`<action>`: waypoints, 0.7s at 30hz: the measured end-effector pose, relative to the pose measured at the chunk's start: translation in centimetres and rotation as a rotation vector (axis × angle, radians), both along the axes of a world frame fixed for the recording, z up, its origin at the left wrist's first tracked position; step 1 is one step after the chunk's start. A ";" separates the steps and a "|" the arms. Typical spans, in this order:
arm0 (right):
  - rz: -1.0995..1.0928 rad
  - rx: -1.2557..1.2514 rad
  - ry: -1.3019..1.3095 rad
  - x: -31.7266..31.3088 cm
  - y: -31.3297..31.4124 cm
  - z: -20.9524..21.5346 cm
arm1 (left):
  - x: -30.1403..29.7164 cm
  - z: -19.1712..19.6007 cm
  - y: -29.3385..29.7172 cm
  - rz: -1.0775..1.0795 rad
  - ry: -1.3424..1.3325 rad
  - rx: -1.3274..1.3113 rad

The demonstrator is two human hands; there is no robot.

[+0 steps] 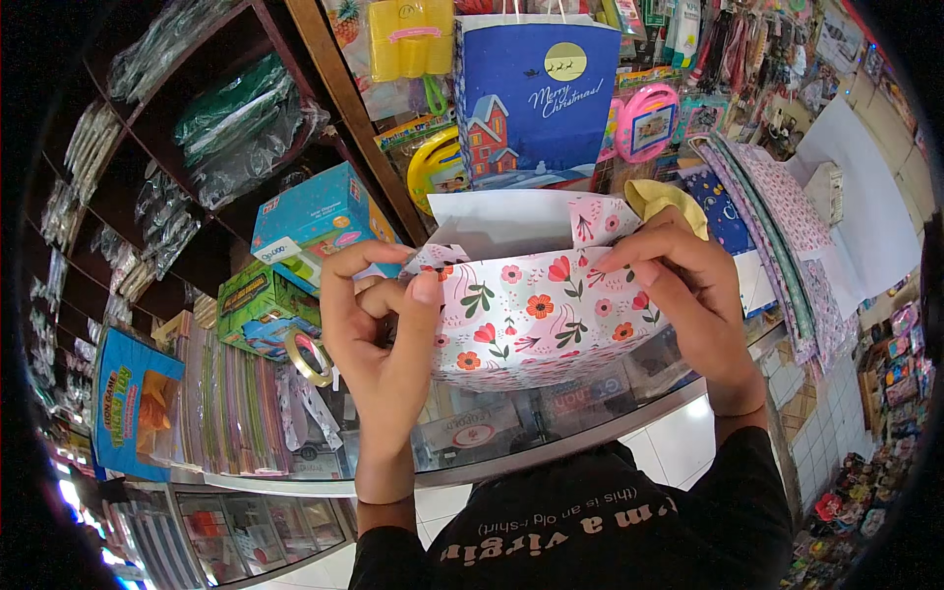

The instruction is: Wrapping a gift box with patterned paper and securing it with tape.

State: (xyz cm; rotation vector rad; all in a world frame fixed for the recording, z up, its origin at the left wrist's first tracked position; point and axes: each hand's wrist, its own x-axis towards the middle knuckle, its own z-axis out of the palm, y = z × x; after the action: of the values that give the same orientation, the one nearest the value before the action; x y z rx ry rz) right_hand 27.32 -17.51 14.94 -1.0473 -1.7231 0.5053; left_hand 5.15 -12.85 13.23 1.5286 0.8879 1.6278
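left hand (pixel 383 329) pinching the top-left corner fold of the floral wrapped parcel (pixel 536 320), right hand (pixel 688 295) pressing fingers down on its right end. held above the glass surface (pixel 590 433), long axis running left to right. probably unfolds if either grip slackens. tape roll (pixel 310 356) just beside.

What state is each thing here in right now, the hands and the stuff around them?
Floral wrapped parcel: held up over the glass counter, top flaps part folded.
Left hand: pinching the parcel's left corner.
Right hand: pressing down the right flap.
Tape roll: lying on the counter.
Blue gift bag: upright behind.
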 end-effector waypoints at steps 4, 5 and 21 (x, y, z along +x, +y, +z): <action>0.036 -0.043 0.060 0.4 0.0 0.0 | 0.1 -0.4 0.2 -0.064 -0.090 -0.010; 0.035 -0.042 0.060 0.4 -0.1 0.2 | -0.1 -0.3 0.3 -0.087 -0.061 0.004; -0.274 0.199 -0.392 -0.7 -0.8 1.0 | -0.3 2.5 -0.7 0.083 0.325 -0.064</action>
State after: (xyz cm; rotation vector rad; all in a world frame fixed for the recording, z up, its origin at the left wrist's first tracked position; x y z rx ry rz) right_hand 26.59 -18.32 15.97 -1.2699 -1.8802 -0.0518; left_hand 4.86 -13.52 15.70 1.7611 1.1783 1.4139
